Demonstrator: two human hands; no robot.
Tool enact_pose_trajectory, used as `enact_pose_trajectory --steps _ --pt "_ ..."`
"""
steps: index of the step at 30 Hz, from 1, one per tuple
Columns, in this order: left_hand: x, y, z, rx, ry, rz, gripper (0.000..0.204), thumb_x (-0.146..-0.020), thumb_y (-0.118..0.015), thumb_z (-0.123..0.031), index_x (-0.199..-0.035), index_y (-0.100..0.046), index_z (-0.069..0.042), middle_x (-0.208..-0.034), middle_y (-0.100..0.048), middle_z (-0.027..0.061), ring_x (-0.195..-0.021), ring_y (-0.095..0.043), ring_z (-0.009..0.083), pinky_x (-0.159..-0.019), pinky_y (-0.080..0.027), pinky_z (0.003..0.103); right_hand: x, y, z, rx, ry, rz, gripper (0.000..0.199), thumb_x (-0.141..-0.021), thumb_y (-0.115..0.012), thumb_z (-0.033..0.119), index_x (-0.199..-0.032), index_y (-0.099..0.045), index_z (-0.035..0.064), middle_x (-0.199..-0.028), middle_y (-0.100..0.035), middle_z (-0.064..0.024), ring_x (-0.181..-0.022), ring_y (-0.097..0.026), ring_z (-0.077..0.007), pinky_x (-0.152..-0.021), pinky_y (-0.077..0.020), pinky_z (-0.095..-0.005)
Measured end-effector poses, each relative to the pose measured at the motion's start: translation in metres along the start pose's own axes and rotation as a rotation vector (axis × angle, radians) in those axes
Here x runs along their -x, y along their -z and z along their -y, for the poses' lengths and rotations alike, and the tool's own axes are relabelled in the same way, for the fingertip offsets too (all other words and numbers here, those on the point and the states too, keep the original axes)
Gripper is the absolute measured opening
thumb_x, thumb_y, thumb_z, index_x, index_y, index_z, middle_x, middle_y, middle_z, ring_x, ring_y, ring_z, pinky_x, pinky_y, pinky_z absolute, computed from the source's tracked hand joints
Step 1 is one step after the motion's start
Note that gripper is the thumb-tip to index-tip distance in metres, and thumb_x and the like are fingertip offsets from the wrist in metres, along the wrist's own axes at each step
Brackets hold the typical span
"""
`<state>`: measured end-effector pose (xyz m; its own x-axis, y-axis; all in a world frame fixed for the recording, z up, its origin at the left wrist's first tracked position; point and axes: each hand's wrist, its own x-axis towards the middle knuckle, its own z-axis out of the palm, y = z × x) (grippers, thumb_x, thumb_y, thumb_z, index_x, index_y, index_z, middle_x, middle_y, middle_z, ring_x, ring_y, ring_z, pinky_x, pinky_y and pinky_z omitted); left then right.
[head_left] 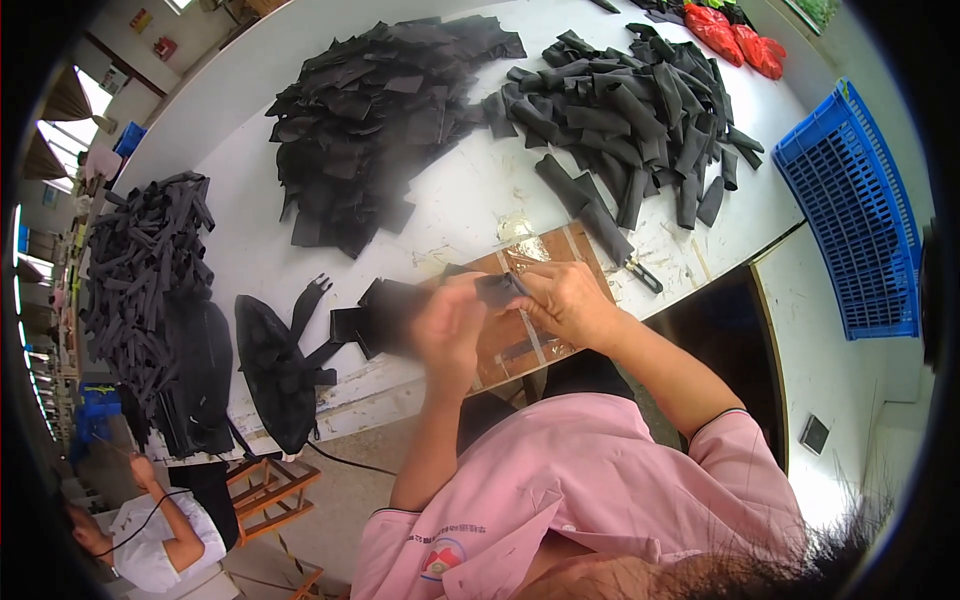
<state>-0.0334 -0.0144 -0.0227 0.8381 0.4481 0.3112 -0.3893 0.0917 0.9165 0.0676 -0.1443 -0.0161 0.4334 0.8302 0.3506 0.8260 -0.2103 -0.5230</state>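
Note:
My right hand (572,303) is closed, pinching the edge of a small black fabric piece (493,289) above a brown board (562,246) on the table. Close beside it, my left hand (449,325) is smeared by motion, so its fingers cannot be made out. Under and left of that hand lie several black fabric pieces (378,312), partly hidden and blurred. Past the board's right edge rests a small tool with a black loop handle (645,275), next to long black fabric tubes (592,212).
Flat black pieces (365,130) and rolled black tubes (625,110) are heaped farther back. Black strips (150,270) and a black pouch with straps (268,375) lie left. A blue basket (850,210) stands right, red plastic bags (735,42) behind. Another person (165,535) sits lower left, near a wooden stool (272,497).

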Motion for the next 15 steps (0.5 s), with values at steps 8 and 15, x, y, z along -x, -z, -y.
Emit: enact_pose_trajectory --steps 8,15 --pt "-0.025 -0.017 -0.02 -0.069 0.104 0.174 0.013 -0.072 -0.06 0.008 -0.083 -0.056 0.002 -0.084 -0.057 0.0063 -0.079 -0.053 0.0106 -0.072 -0.043 0.023 -0.004 0.011 0.009 -0.127 0.044 -0.131 0.022 -0.081 -0.053 0.025 -0.072 -0.053 0.0055 -0.063 -0.054 -0.0092 -0.062 -0.054 -0.0297 -0.052 -0.0413 -0.0385" --pt "-0.017 -0.021 -0.006 -0.103 0.1 0.086 0.009 -0.073 -0.063 0.002 -0.08 -0.057 0.002 -0.071 -0.056 0.0004 -0.065 -0.048 0.0053 -0.056 -0.04 0.02 0.009 -0.009 0.005 -0.231 -0.084 -0.038 0.02 -0.083 -0.05 0.024 -0.076 -0.055 0.0064 -0.067 -0.056 -0.0105 -0.064 -0.054 -0.0314 -0.054 -0.0423 -0.0396"
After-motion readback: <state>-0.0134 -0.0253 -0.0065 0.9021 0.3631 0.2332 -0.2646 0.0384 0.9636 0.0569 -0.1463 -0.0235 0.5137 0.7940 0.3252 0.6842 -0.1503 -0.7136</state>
